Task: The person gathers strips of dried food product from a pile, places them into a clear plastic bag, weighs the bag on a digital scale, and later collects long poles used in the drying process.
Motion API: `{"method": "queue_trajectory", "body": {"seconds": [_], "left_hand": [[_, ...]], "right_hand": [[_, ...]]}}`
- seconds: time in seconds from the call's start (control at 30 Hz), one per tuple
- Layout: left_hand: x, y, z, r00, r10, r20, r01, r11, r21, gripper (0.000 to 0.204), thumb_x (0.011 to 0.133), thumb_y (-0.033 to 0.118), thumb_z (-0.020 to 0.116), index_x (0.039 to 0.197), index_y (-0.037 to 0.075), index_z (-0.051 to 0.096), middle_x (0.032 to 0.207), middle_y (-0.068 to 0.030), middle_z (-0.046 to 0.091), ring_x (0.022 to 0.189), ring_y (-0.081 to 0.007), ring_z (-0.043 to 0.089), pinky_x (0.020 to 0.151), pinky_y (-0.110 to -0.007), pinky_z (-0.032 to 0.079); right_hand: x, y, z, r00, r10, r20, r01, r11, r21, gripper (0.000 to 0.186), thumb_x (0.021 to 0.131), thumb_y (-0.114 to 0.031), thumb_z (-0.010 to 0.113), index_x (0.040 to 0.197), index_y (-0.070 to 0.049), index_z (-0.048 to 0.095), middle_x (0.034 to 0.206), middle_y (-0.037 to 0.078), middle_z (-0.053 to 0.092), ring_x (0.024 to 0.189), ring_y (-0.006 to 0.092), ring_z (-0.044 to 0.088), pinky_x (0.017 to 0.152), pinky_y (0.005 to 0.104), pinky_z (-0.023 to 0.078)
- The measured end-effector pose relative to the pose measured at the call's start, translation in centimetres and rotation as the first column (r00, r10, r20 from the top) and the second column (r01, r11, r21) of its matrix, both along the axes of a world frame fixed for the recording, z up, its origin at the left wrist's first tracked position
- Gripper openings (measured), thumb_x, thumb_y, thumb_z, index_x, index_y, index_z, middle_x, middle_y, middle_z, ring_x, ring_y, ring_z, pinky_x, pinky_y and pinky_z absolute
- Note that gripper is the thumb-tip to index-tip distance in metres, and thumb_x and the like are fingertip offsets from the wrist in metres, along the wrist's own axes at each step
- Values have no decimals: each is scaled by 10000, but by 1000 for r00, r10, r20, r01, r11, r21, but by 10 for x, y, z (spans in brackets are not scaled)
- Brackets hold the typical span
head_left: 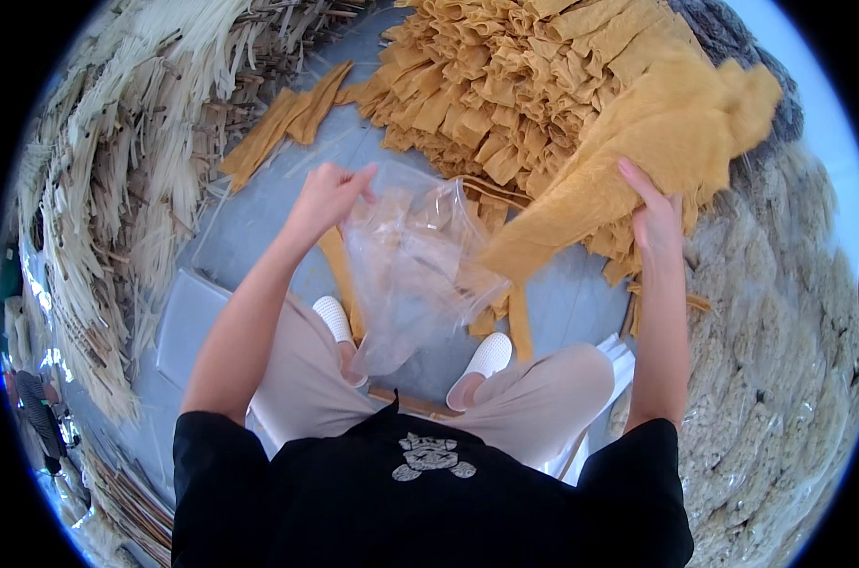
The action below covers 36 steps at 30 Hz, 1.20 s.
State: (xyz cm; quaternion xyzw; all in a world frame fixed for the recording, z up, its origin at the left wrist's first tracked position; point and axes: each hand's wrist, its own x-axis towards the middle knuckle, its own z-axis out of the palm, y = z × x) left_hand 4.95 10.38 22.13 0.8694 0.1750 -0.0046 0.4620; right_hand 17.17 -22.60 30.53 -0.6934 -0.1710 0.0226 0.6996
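Observation:
My left hand (339, 194) is closed on the top edge of a clear, crumpled plastic bag (406, 265), which hangs open over the floor between my legs. My right hand (652, 208) grips a broad, flat ochre-yellow sheet (675, 114), raised at the right with a long narrower end slanting down to the bag's right side. Whether that end is inside the bag or behind its film, I cannot tell. More yellow strips (519, 322) lie under and around the bag.
A large heap of folded yellow pieces (477, 85) fills the far side. Pale stringy bundles (117, 180) pile up on the left, greyish shaggy material (761, 360) on the right. Loose yellow strips (268, 142) lie on the grey floor (230, 246). My feet are either side of the bag.

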Motion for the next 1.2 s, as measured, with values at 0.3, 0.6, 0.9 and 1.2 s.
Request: {"method": "queue_trajectory", "body": {"seconds": [0.3, 0.6, 0.9, 1.2], "left_hand": [[-7, -9, 1, 994, -113, 12, 111, 944, -311, 426, 871, 380, 482, 788, -5, 646, 448, 35, 409, 396, -57, 405, 408, -225, 342], [-25, -32, 13, 999, -27, -29, 5, 820, -573, 449, 904, 371, 405, 1058, -25, 551, 464, -10, 460, 404, -96, 460, 386, -244, 372], [-35, -37, 45, 973, -48, 228, 206, 632, -747, 491, 911, 385, 386, 1174, -20, 475, 492, -25, 486, 424, -107, 466, 454, -232, 394], [-62, -22, 82, 913, 16, 407, 240, 786, -570, 409, 926, 325, 387, 1059, -16, 568, 497, 23, 426, 435, -62, 397, 447, -199, 317]], "right_hand": [[-61, 43, -23, 992, -123, -41, 128, 883, 451, 535, 702, 42, 649, 1184, -18, 424, 1124, 83, 514, 1008, 186, 513, 872, 315, 425], [-156, 94, -33, 972, -237, 5, 234, 962, 139, 444, 738, -16, 649, 1143, 16, 469, 1100, 82, 538, 994, 171, 518, 860, 282, 410], [-144, 127, -115, 960, 20, -279, 15, 992, 123, 396, 774, -124, 643, 1122, 10, 508, 1044, 63, 569, 954, 169, 534, 831, 287, 427], [-162, 177, -145, 817, 368, -443, -245, 918, 311, 419, 786, -246, 639, 1122, -28, 515, 1054, 65, 571, 956, 151, 537, 772, 325, 454]]}}
